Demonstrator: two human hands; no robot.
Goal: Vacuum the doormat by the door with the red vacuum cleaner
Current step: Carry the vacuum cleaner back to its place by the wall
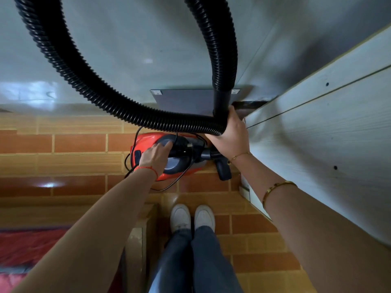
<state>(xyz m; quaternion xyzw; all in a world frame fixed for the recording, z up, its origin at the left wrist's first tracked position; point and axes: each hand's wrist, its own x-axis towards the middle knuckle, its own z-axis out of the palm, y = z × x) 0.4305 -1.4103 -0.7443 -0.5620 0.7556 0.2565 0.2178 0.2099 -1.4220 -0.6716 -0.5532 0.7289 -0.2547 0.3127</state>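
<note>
The red vacuum cleaner [148,142] stands on the tiled floor by the wall, straight ahead of my feet. My left hand [155,156] reaches down onto its top, fingertips touching the dark grey handle. My right hand [230,134] grips the black ribbed hose [88,81] where two parts of it cross; the hose loops high up out of the frame. A black nozzle [223,169] lies beside the vacuum's right end. A red doormat [27,246] shows at the lower left, partly hidden by my left arm.
A thin black power cord [169,185] trails loose around the vacuum. A white panelled door or board [317,123] runs along the right. A grey flat panel [184,101] leans at the wall behind the vacuum. A tiled step edge [137,240] lies left of my white shoes [192,217].
</note>
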